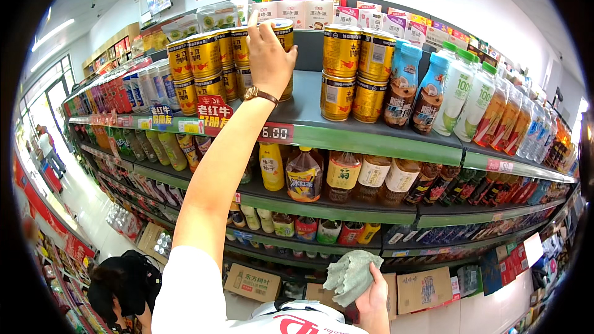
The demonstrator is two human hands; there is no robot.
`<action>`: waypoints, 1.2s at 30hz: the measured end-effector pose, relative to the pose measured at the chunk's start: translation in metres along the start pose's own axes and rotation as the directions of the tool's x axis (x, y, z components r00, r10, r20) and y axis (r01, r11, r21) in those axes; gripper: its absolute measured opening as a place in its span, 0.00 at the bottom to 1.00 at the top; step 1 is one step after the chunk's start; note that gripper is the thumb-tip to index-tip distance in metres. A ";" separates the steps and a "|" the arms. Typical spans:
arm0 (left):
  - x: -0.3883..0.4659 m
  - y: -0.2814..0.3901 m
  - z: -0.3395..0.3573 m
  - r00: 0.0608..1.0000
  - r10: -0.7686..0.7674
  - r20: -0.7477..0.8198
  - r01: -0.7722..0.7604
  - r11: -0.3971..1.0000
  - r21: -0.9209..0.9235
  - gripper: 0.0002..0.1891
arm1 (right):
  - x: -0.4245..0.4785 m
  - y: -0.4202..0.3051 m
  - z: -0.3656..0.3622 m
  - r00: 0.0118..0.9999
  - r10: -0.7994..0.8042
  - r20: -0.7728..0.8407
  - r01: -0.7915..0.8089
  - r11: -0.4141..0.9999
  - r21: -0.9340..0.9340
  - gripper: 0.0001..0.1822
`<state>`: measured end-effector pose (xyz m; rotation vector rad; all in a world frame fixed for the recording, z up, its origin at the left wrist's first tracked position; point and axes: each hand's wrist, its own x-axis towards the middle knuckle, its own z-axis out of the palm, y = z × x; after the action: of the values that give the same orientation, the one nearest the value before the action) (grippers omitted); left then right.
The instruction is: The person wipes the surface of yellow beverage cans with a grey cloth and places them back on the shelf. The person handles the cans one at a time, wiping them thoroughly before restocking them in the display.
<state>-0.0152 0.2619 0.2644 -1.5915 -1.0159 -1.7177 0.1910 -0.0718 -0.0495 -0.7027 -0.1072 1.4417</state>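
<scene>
My left hand (270,58), with a brown-strapped wristwatch (260,94) on its wrist, is at the top shelf. Its fingers and thumb are around an upper gold drink can (285,33), which the hand partly hides. More gold cans (204,58) stand stacked two high on the left. Across a gap of bare shelf (306,88) is another two-high group of gold cans (341,51). Low in front of my body, my right hand (375,298) grips a crumpled grey-green cloth (353,273).
Blue-capped bottles (403,86) and green-capped bottles (457,88) stand right of the cans. Lower shelves hold tea bottles (305,174). Cardboard cartons (253,283) sit at the shelf's foot. Another person (127,283) bends down at lower left; people (48,148) stand farther off.
</scene>
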 end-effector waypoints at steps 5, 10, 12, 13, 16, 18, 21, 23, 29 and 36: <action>-0.001 -0.005 0.005 0.994 -0.006 -0.105 -0.004 0.996 -0.088 0.35 | -0.002 0.000 -0.002 1.000 0.000 0.016 0.000 1.000 -0.002 0.21; 0.001 -0.001 -0.010 0.972 -0.234 0.007 0.225 0.926 -0.302 0.35 | 0.000 0.003 -0.004 0.999 0.004 0.046 -0.003 1.000 -0.014 0.22; 0.006 -0.001 -0.024 0.973 -0.191 -0.132 0.132 0.922 -0.363 0.35 | -0.004 0.002 0.001 0.994 0.056 0.095 -0.060 0.997 0.040 0.22; 0.009 0.008 -0.037 0.962 -0.198 -0.188 0.118 0.922 -0.369 0.36 | -0.007 -0.001 0.005 0.991 0.074 0.113 -0.082 0.994 0.070 0.23; 0.013 0.032 -0.072 0.925 -0.348 -0.149 0.098 0.601 -0.793 0.37 | -0.014 -0.017 0.028 0.969 0.045 0.243 -0.086 0.984 0.159 0.25; -0.009 0.060 -0.101 0.926 -0.375 -0.051 0.104 0.383 -0.918 0.37 | -0.020 -0.034 0.048 0.939 -0.062 0.339 0.017 0.991 0.134 0.28; -0.074 0.085 -0.152 0.882 -0.413 0.227 0.362 0.286 -0.887 0.38 | -0.031 -0.044 0.081 0.853 -0.221 0.472 0.221 0.974 0.057 0.30; -0.126 0.106 -0.177 0.786 -0.382 0.487 0.564 0.118 -0.818 0.37 | -0.030 -0.037 0.092 0.740 -0.318 0.593 0.404 0.915 -0.012 0.34; -0.238 0.146 -0.207 0.417 -0.484 0.769 0.789 -0.227 -0.571 0.41 | -0.002 -0.003 0.150 0.209 -0.365 0.907 0.949 -0.148 -0.278 0.30; -0.238 0.136 -0.224 0.326 -0.485 0.811 0.860 -0.204 -0.467 0.30 | -0.011 0.041 0.136 0.475 -0.453 0.755 0.880 0.227 -0.418 0.34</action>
<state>0.0031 -0.0181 0.0486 -2.2256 -1.3914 -3.4765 0.0899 -0.0326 0.0421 -0.7952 -1.4201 0.5114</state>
